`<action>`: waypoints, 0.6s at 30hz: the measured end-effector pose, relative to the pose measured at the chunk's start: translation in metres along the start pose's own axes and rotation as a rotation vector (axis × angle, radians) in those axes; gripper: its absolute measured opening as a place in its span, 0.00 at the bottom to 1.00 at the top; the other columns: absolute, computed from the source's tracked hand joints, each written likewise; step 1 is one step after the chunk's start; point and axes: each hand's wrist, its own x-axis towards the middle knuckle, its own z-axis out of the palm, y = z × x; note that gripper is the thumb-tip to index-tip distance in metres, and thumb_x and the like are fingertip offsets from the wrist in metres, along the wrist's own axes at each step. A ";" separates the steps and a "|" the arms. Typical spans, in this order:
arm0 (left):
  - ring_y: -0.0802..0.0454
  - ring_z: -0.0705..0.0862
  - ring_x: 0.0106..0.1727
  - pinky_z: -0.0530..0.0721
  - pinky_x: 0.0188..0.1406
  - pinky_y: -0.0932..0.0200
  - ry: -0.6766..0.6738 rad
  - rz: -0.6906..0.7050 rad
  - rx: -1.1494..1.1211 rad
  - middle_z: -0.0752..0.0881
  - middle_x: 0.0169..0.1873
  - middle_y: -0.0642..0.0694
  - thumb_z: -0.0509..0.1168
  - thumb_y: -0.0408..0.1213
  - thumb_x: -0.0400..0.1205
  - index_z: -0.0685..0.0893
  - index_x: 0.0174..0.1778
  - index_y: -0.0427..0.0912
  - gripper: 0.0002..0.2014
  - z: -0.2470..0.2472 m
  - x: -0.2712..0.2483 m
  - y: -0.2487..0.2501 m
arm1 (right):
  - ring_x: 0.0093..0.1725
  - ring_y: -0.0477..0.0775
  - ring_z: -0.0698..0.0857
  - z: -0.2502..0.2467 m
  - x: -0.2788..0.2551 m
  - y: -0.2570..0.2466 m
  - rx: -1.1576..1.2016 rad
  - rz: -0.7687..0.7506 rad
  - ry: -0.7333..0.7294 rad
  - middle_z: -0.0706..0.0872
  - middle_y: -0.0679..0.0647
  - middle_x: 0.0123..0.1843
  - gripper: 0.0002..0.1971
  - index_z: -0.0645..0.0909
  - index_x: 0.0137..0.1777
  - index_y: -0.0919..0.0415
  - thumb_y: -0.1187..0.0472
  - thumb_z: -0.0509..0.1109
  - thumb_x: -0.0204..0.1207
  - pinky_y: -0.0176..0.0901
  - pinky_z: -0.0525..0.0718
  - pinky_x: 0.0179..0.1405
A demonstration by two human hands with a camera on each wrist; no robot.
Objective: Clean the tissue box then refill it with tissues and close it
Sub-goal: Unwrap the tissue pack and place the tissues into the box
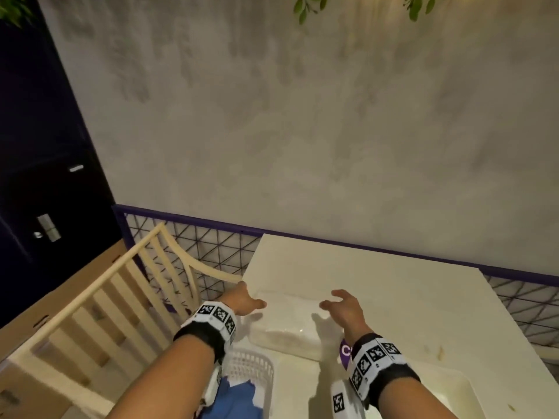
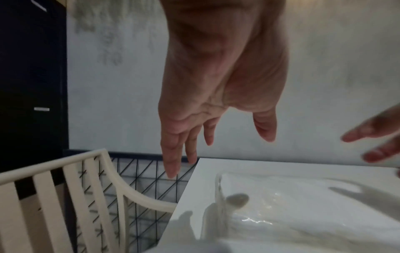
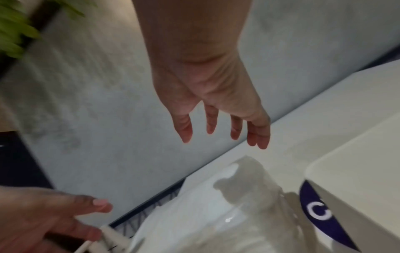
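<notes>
A clear-wrapped pack of white tissues [image 1: 287, 325] lies on the white table [image 1: 393, 285]. My left hand [image 1: 252, 294] hovers at the pack's left end with fingers spread and nothing in it. Over the right end my right hand [image 1: 329, 299] is also open and empty. The left wrist view shows the left hand [image 2: 218, 154] above the pack [image 2: 303, 214] without touching it. In the right wrist view the right hand [image 3: 223, 140] hangs over the pack [image 3: 205, 214]. The cream tissue box [image 3: 368, 171] with a purple label [image 3: 316, 210] sits just right of the pack, near me [image 1: 447, 385].
A white plastic basket [image 1: 257, 364] holding a blue cloth [image 1: 236, 397] stands at the table's near left. A cream slatted chair [image 1: 106, 297] is left of the table, before a wire mesh fence [image 1: 211, 246]. A grey wall rises behind the table.
</notes>
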 end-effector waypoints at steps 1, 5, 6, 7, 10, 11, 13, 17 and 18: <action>0.43 0.76 0.71 0.74 0.68 0.53 -0.018 -0.007 0.023 0.76 0.72 0.45 0.68 0.53 0.74 0.69 0.74 0.41 0.35 0.002 0.009 0.004 | 0.59 0.63 0.81 0.002 0.011 0.006 -0.016 0.054 0.016 0.82 0.62 0.61 0.30 0.71 0.71 0.59 0.58 0.76 0.69 0.54 0.77 0.65; 0.44 0.77 0.69 0.75 0.63 0.58 -0.094 -0.103 0.163 0.77 0.72 0.42 0.63 0.56 0.76 0.68 0.73 0.37 0.35 0.013 0.028 0.018 | 0.73 0.69 0.69 0.012 0.038 0.026 -0.051 0.203 0.015 0.67 0.68 0.77 0.46 0.49 0.81 0.59 0.50 0.74 0.71 0.56 0.73 0.69; 0.44 0.77 0.70 0.74 0.62 0.59 -0.103 -0.118 0.198 0.76 0.72 0.42 0.61 0.57 0.78 0.67 0.74 0.36 0.34 0.016 0.031 0.019 | 0.73 0.69 0.69 0.016 0.043 0.032 -0.018 0.226 0.003 0.67 0.69 0.77 0.47 0.46 0.81 0.62 0.50 0.73 0.72 0.56 0.72 0.69; 0.45 0.76 0.71 0.74 0.62 0.60 -0.111 -0.134 0.213 0.76 0.72 0.41 0.60 0.57 0.79 0.67 0.74 0.36 0.34 0.019 0.032 0.020 | 0.73 0.69 0.69 0.020 0.046 0.037 0.019 0.256 -0.023 0.67 0.69 0.76 0.47 0.44 0.81 0.64 0.50 0.72 0.73 0.56 0.72 0.69; 0.45 0.77 0.69 0.74 0.58 0.61 -0.117 -0.127 0.184 0.78 0.71 0.41 0.59 0.57 0.80 0.71 0.72 0.37 0.31 0.027 0.034 0.023 | 0.73 0.67 0.70 0.029 0.051 0.051 0.062 0.285 -0.095 0.67 0.67 0.77 0.43 0.49 0.80 0.70 0.49 0.69 0.76 0.55 0.73 0.70; 0.45 0.78 0.68 0.74 0.55 0.62 -0.110 -0.134 0.157 0.78 0.70 0.41 0.59 0.56 0.80 0.71 0.72 0.37 0.31 0.027 0.032 0.024 | 0.72 0.67 0.71 0.029 0.049 0.052 0.057 0.276 -0.099 0.68 0.67 0.76 0.41 0.52 0.79 0.70 0.48 0.68 0.76 0.57 0.74 0.69; 0.44 0.78 0.67 0.74 0.51 0.62 -0.087 -0.137 0.103 0.78 0.70 0.40 0.60 0.54 0.80 0.70 0.72 0.34 0.31 0.026 0.030 0.028 | 0.69 0.66 0.74 0.025 0.045 0.049 0.060 0.249 -0.101 0.72 0.66 0.73 0.39 0.57 0.77 0.70 0.48 0.69 0.76 0.58 0.78 0.66; 0.41 0.79 0.64 0.78 0.57 0.57 -0.002 -0.065 0.027 0.78 0.68 0.37 0.61 0.52 0.80 0.68 0.71 0.32 0.31 0.010 0.012 0.046 | 0.59 0.65 0.83 -0.009 0.028 0.017 0.088 0.102 -0.071 0.81 0.65 0.63 0.31 0.70 0.69 0.69 0.49 0.71 0.74 0.58 0.84 0.59; 0.41 0.82 0.60 0.80 0.57 0.57 0.026 -0.036 0.010 0.80 0.63 0.37 0.61 0.53 0.80 0.69 0.70 0.32 0.31 0.004 0.007 0.053 | 0.58 0.65 0.83 -0.023 0.020 0.005 0.066 0.059 -0.061 0.82 0.64 0.63 0.31 0.70 0.70 0.68 0.47 0.70 0.75 0.58 0.84 0.57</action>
